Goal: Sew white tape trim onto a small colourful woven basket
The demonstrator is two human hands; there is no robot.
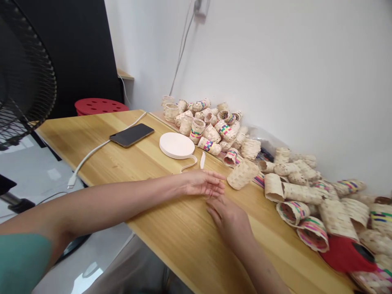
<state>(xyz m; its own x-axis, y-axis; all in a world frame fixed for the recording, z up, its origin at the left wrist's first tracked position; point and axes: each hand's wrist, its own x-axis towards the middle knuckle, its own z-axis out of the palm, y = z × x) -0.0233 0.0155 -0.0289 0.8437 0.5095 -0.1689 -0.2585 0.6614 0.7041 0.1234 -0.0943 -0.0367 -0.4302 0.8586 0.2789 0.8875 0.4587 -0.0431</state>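
Note:
My left hand is over the wooden table, turned partly palm up, with its fingers stretched out and slightly bent. Against its fingertips, my right hand has its fingers drawn together, and whatever they may pinch is too small to make out. Just beyond both hands a small woven bamboo basket lies tilted on its side, apart from the right hand and close to the left fingertips. A flat roll of white tape rests behind my left wrist, its loose end curling toward the wrist. Beside that end is a short white strip.
Many small woven baskets, some with coloured bands, are heaped along the wall and down the right side. A red item sits among them. At the left are a phone, a white cable and a fan.

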